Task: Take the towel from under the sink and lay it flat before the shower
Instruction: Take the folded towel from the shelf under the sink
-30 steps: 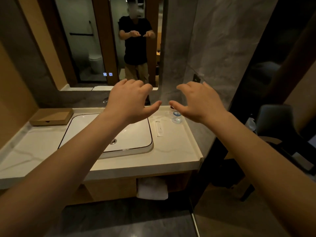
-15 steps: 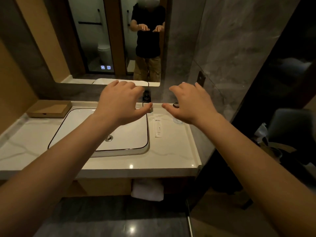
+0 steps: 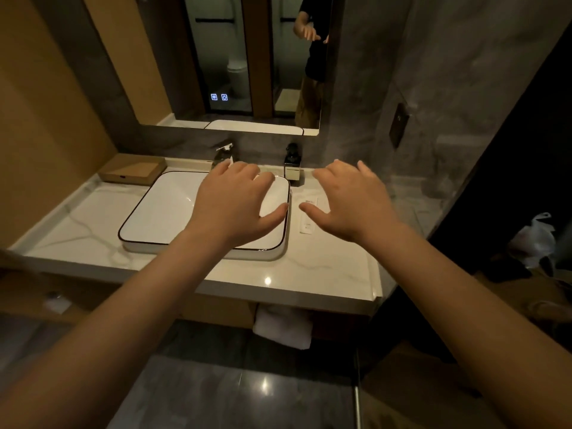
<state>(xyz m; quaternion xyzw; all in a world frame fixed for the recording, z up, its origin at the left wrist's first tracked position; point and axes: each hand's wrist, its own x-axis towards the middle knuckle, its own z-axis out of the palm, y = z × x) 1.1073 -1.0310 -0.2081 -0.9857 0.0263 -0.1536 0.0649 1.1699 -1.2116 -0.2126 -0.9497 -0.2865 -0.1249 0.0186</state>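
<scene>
A white folded towel (image 3: 283,328) hangs below the front edge of the marble counter (image 3: 325,267), under the right part of the white sink (image 3: 167,209). Only its lower half shows. Both of my arms stretch forward over the counter, well above the towel. My left hand (image 3: 235,202) hovers over the basin, palm down, fingers loosely spread and holding nothing. My right hand (image 3: 349,199) hovers beside it over the counter's right part, also spread and empty.
A faucet (image 3: 224,153) and a dark soap dispenser (image 3: 292,164) stand at the back of the counter. A brown box (image 3: 134,173) lies at the left, a small sachet (image 3: 309,216) right of the basin. A mirror hangs above. A white bag (image 3: 535,239) sits on a dark chair at right.
The view has shifted closer and tilted down, so the counter and towel sit more to the right. Both hands stay outstretched and empty, now lower in view over the basin.
</scene>
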